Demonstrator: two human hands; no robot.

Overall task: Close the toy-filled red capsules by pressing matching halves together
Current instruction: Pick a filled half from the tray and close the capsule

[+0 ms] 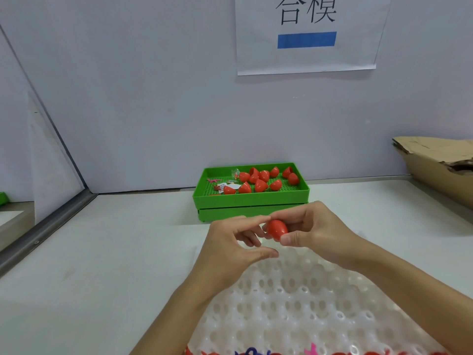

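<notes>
**Capsule held over the rack, ready for its match**

The right hand [314,230] pinches a red capsule [277,229] between thumb and fingers, holding it in the air just in front of the green tray [252,201]. The grip sits at the capsule's right side, which leaves its rounded red face and left edge exposed. That looks deliberate: the free side is where another half, or a pressing finger, can meet it. Whether this is one half or an already joined pair cannot be told from this angle.

The left hand [235,242] holds nothing. Its forefinger reaches across to touch the top of the capsule, near the right fingers, while its thumb hangs apart below; it seems placed to steady or press.

Both hands work above the white dimpled rack [307,303], probably so that a closed capsule can be set straight down into a pocket. Bright toy pieces [311,351] show at its near edge.

The tray sits behind, within easy reach, and holds loose red halves [261,185] plus small toys [213,181] at its left end, so much of the task seems undone.
</notes>
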